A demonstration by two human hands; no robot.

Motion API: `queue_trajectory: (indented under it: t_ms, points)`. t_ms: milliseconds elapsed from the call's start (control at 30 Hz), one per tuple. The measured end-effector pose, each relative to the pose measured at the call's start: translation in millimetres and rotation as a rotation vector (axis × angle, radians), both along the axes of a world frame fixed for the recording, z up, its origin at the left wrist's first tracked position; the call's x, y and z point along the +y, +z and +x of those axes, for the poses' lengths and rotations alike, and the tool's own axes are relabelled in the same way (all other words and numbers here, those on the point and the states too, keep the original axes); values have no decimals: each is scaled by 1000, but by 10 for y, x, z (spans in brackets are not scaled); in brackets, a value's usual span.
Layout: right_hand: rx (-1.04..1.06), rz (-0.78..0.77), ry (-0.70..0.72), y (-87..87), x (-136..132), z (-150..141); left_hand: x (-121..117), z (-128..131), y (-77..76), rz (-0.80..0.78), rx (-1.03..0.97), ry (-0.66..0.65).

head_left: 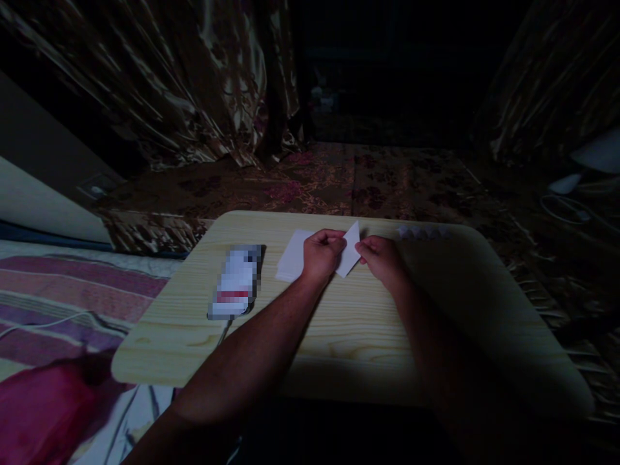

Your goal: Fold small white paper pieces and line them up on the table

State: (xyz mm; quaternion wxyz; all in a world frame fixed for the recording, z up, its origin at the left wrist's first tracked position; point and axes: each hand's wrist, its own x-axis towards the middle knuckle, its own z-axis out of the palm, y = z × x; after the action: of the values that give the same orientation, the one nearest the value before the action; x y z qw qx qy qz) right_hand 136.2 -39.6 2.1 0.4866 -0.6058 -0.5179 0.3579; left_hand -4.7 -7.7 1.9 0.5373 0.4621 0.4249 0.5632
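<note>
One blurred phone (236, 282), its cable trailing nearward, lies near the left edge of the table (349, 329); wood shows between it and one paper stack (289, 258). The left hand (320, 255), beside the stack, has its fingers pinched on one folded sheet (349, 254); the right hand (382, 256) pinches the sheet's right edge. Rightward, four small white pieces (415, 232) line the far edge, wood stretching nearward
</note>
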Motion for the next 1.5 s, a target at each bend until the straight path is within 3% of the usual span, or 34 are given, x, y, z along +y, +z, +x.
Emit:
queue_trajectory:
  t_ms: [267,500,1500]
  points:
    - [-208,53,42,-42,-2,13,25,-8,0,-28,-22,37]
    - [-257,63,62,-25,-16,13,35,-2,-23,-36,-59,35]
    - [-66,112,29,-32,-18,-3,-1,7,-48,16,-45,-38]
